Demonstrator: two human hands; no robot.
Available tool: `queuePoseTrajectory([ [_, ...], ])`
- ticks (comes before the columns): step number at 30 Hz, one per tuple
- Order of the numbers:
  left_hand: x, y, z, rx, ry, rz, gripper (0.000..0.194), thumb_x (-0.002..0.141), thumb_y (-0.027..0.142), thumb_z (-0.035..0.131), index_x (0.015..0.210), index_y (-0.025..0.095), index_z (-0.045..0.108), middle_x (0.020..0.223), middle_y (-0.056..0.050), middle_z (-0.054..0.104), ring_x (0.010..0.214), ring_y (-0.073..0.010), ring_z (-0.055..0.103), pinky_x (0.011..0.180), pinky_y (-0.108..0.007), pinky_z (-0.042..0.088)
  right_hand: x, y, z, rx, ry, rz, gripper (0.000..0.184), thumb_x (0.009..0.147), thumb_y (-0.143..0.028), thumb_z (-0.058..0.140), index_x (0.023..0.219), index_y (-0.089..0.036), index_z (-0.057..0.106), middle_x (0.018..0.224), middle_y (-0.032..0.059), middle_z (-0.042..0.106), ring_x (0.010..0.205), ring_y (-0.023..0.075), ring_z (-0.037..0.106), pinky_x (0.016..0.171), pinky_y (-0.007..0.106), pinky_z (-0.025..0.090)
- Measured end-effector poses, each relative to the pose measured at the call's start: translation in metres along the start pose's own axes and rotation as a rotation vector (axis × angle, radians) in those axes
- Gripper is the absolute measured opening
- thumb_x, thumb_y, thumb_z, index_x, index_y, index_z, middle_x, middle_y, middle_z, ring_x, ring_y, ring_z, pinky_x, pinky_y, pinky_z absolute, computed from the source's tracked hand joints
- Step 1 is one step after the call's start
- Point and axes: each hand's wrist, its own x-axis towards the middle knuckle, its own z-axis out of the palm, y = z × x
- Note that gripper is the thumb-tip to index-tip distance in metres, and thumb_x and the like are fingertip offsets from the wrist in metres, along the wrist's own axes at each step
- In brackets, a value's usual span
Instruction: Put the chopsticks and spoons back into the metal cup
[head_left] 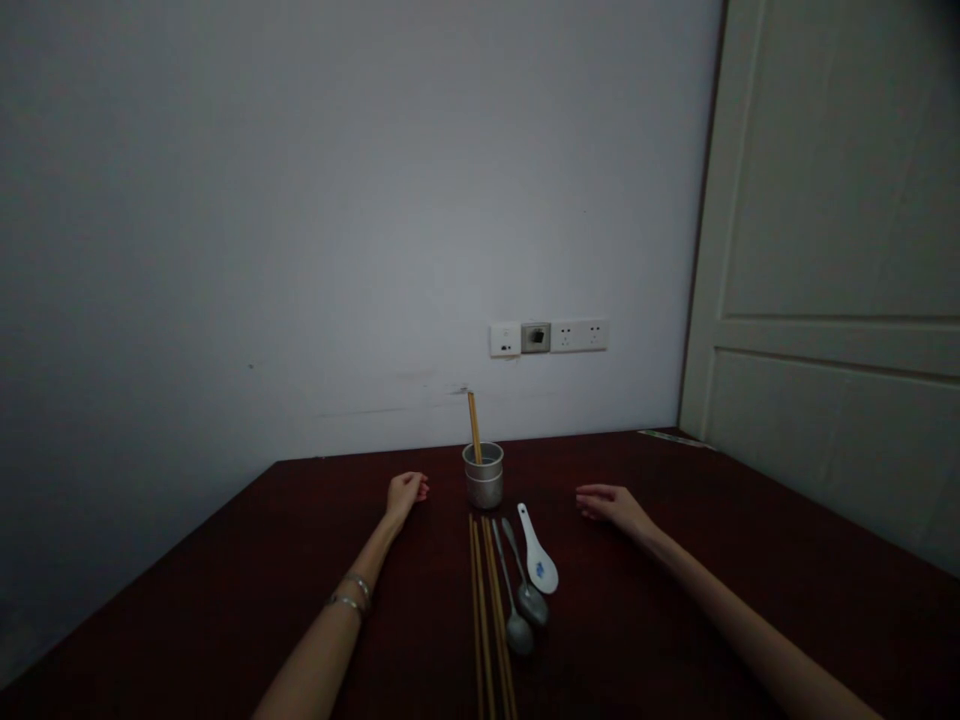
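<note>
My left hand (407,490) rests on the table with its fingers curled into a loose fist, left of a metal cup (484,492). Nothing shows in it. Across the table, my right hand (609,503) lies with fingers loosely stretched out, holding nothing. Chopsticks (475,428) lean upright inside the cup. In front of it, several more chopsticks (489,630) lie lengthwise towards me. Beside them are two metal spoons, a long-handled one (519,634) and one with a squarish bowl (533,604). A white ceramic spoon (541,570) with a blue mark lies nearest my right hand.
The dark red table (240,580) meets a pale wall (337,250) at the back. Sockets (566,337) are set in the wall above the table. A panelled door or cabinet (832,220) borders the right side. A thin strip (675,438) lies at the back right edge.
</note>
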Motion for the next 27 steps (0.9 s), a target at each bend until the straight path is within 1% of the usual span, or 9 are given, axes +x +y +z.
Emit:
queuePoseTrajectory([
  [4, -0.006, 0.006, 0.003, 0.144, 0.047, 0.007, 0.016, 0.069, 0.021, 0.05, 0.062, 0.011, 0.06, 0.056, -0.003, 0.06, 0.052, -0.0096, 0.056, 0.052, -0.019, 0.045, -0.014, 0.008, 0.002, -0.057, 0.024, -0.161, 0.022, 0.065, -0.021, 0.064, 0.085, -0.012, 0.064, 0.062, 0.0027, 0.065, 0.055, 0.0113, 0.059, 0.052, 0.021, 0.047],
  [6, -0.013, 0.012, 0.004, 0.267, 0.054, 0.015, 0.013, 0.066, 0.019, 0.053, 0.06, 0.012, 0.061, 0.057, -0.003, 0.061, 0.057, -0.012, 0.058, 0.055, -0.019, 0.044, -0.018, 0.01, 0.004, -0.092, 0.033, -0.197, 0.023, 0.066, -0.024, 0.062, 0.086, -0.012, 0.064, 0.06, 0.0021, 0.063, 0.053, 0.0115, 0.058, 0.05, 0.021, 0.045],
  [9, -0.032, 0.025, 0.008, 0.52, 0.012, 0.08, 0.007, 0.06, 0.015, 0.057, 0.056, 0.014, 0.064, 0.06, -0.004, 0.064, 0.065, -0.0154, 0.06, 0.06, -0.02, 0.043, -0.02, 0.009, 0.006, -0.121, 0.035, -0.208, 0.024, 0.067, -0.024, 0.059, 0.088, -0.012, 0.065, 0.059, 0.0022, 0.063, 0.053, 0.0119, 0.058, 0.05, 0.021, 0.044],
  [11, -0.049, 0.033, 0.012, 0.684, -0.063, 0.136, 0.007, 0.059, 0.015, 0.058, 0.058, 0.015, 0.065, 0.066, -0.005, 0.066, 0.069, -0.016, 0.06, 0.062, -0.02, 0.042, -0.021, 0.008, 0.005, -0.145, 0.037, -0.214, 0.024, 0.067, -0.024, 0.059, 0.087, -0.012, 0.065, 0.059, 0.0025, 0.063, 0.053, 0.012, 0.057, 0.05, 0.021, 0.044],
  [14, -0.077, 0.041, 0.021, 0.827, -0.2, 0.143, 0.012, 0.061, 0.025, 0.058, 0.06, 0.015, 0.066, 0.065, -0.005, 0.066, 0.065, -0.0163, 0.06, 0.059, -0.021, 0.041, -0.02, 0.009, 0.004, -0.168, 0.038, -0.233, 0.024, 0.067, -0.026, 0.058, 0.086, -0.012, 0.065, 0.059, 0.0026, 0.063, 0.052, 0.0121, 0.057, 0.05, 0.022, 0.043],
  [16, -0.095, 0.044, 0.027, 0.911, -0.255, 0.149, 0.021, 0.064, 0.033, 0.056, 0.059, 0.015, 0.065, 0.063, -0.006, 0.065, 0.062, -0.0166, 0.059, 0.057, -0.022, 0.041, -0.019, 0.011, 0.004, -0.172, 0.036, -0.245, 0.026, 0.067, -0.027, 0.058, 0.086, -0.011, 0.065, 0.058, 0.0027, 0.063, 0.052, 0.0122, 0.057, 0.05, 0.022, 0.043],
  [18, -0.11, 0.046, 0.032, 0.983, -0.281, 0.155, 0.028, 0.066, 0.039, 0.054, 0.06, 0.015, 0.065, 0.064, -0.007, 0.065, 0.062, -0.0181, 0.06, 0.057, -0.024, 0.041, -0.019, 0.012, 0.003, -0.179, 0.035, -0.249, 0.027, 0.068, -0.026, 0.057, 0.088, -0.011, 0.065, 0.059, 0.0028, 0.063, 0.053, 0.0122, 0.057, 0.05, 0.022, 0.043],
  [21, -0.126, 0.05, 0.038, 1.076, -0.295, 0.155, 0.029, 0.066, 0.042, 0.053, 0.064, 0.016, 0.065, 0.071, -0.01, 0.066, 0.068, -0.0223, 0.061, 0.059, -0.027, 0.043, -0.02, 0.012, 0.003, -0.187, 0.033, -0.243, 0.028, 0.068, -0.026, 0.056, 0.089, -0.01, 0.064, 0.059, 0.003, 0.063, 0.053, 0.0122, 0.057, 0.051, 0.022, 0.044],
  [27, -0.145, 0.055, 0.044, 1.169, -0.285, 0.176, 0.031, 0.066, 0.044, 0.052, 0.071, 0.017, 0.065, 0.079, -0.013, 0.066, 0.079, -0.0275, 0.062, 0.066, -0.033, 0.045, -0.021, 0.01, 0.003, -0.199, 0.042, -0.225, 0.025, 0.07, -0.024, 0.056, 0.089, -0.011, 0.064, 0.059, 0.0032, 0.063, 0.052, 0.0121, 0.057, 0.049, 0.021, 0.044],
])
